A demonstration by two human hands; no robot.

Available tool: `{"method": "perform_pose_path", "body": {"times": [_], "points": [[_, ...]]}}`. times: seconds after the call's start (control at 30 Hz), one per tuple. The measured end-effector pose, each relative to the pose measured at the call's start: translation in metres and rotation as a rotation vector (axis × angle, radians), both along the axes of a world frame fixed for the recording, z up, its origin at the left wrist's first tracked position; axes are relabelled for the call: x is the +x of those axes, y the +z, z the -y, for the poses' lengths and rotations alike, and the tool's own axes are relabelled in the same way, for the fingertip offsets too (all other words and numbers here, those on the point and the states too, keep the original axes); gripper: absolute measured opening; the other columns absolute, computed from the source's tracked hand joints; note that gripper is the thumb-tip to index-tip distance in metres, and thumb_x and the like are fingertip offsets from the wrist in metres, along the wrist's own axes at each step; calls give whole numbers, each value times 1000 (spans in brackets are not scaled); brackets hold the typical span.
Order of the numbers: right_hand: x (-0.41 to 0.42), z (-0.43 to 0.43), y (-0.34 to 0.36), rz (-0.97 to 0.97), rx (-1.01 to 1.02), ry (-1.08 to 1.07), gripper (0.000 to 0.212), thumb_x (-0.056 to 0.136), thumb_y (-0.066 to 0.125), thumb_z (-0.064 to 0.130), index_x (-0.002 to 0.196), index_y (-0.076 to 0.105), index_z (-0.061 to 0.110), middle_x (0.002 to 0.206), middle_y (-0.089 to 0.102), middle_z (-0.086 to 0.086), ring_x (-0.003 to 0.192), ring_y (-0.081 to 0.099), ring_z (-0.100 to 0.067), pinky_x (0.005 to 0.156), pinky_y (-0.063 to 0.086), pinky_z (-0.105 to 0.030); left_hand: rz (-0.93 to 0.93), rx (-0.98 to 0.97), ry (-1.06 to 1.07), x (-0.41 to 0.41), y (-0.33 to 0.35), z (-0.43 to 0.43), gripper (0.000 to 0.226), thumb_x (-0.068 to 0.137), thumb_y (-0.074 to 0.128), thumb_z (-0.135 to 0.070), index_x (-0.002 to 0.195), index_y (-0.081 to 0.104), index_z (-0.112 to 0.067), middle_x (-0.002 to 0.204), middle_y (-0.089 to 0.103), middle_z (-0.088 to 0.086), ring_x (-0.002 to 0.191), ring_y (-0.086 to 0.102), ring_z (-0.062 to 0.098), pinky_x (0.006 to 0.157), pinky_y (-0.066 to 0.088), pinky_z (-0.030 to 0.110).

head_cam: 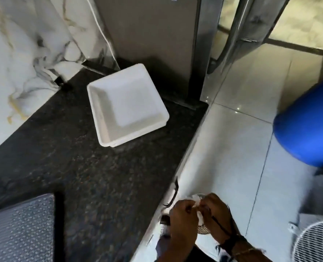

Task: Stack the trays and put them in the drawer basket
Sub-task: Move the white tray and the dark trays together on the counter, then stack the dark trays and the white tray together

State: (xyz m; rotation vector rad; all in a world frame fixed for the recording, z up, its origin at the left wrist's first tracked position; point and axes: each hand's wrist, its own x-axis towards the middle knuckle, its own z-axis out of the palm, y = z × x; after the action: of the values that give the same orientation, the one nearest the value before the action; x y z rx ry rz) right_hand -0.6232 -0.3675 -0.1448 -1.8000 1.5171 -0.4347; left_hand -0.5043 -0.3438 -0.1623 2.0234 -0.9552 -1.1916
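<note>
A white square tray (126, 104) lies on the dark granite counter (77, 167), near the back by a grey cabinet; a second rim shows under its front edge, so it may be a stack of two. My left hand (184, 222) and my right hand (216, 214) are together low in the view, beyond the counter's front edge and far from the tray. Both pinch a small white thing (199, 217), blurred, with fingers closed on it. A dark band is on my right wrist.
A ribbed steel drainboard (21, 229) is at the lower left. A marble wall (24, 44) backs the counter. On the tiled floor (242, 129) stand a blue barrel (308, 121) and a white fan grille (315, 241). A round floor drain (202, 230) sits below my hands.
</note>
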Motion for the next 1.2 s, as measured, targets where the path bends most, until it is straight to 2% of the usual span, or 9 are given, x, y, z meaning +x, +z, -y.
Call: {"method": "perform_pose_path", "body": {"times": [0.13,0.27,0.43,0.53,0.7,0.8,0.93,1.07,1.2], "points": [[-36,9,-79,-112,17,-155,39,66,49,-14,68,66,21,69,65,36,87,58,4,78,29,12,23,191,-207,-55,-104,25,29,80,64,-3,107,74,-5,110,74,10,106,68,19,87,43,14],[-88,16,-170,-346,347,87,24,84,60,15,102,74,9,110,74,-12,107,67,-27,91,50,-27,-41,470,-580,-63,-162,30,56,85,66,-9,139,52,-10,143,54,13,129,54,23,103,42,27],[-93,13,-117,-266,275,14,16,80,61,12,88,74,11,96,76,-14,96,69,-31,78,54,-35,-166,341,-448,-51,-97,-4,42,88,54,4,129,61,-2,133,62,19,122,60,25,100,46,21],[-56,8,-49,-86,31,100,19,83,61,12,97,73,12,100,76,-11,94,70,-31,80,56,-37,-104,27,-249,-20,-18,-31,29,89,58,-5,115,69,-9,113,73,5,95,68,5,79,48,4],[88,6,49,261,-362,413,21,83,59,20,97,72,13,98,73,-7,90,69,-27,77,56,-34,264,-320,466,85,86,-101,19,87,64,-16,105,68,-23,97,69,-10,84,67,0,79,54,20],[200,6,70,146,-314,714,45,80,69,24,121,64,6,128,62,-19,117,58,-35,102,46,-41,630,-41,977,168,100,-160,38,81,68,-18,116,62,-3,118,58,19,110,55,36,97,43,40],[333,10,69,-338,-223,959,81,82,67,45,145,33,9,153,34,-18,137,35,-36,112,33,-47,426,482,1514,242,92,-241,58,75,70,-24,125,49,-2,132,47,20,123,47,39,100,41,49],[409,11,54,-413,44,959,81,85,62,45,150,22,18,157,27,-13,142,27,-35,117,26,-47,122,613,1588,281,71,-293,59,79,67,-25,128,49,1,136,45,23,125,49,38,103,41,42],[435,0,40,-304,-18,834,39,84,66,25,119,63,7,127,62,-20,117,58,-36,96,48,-39,176,455,1462,313,52,-318,36,82,56,-8,114,57,8,122,60,31,114,59,44,96,48,47]]}}
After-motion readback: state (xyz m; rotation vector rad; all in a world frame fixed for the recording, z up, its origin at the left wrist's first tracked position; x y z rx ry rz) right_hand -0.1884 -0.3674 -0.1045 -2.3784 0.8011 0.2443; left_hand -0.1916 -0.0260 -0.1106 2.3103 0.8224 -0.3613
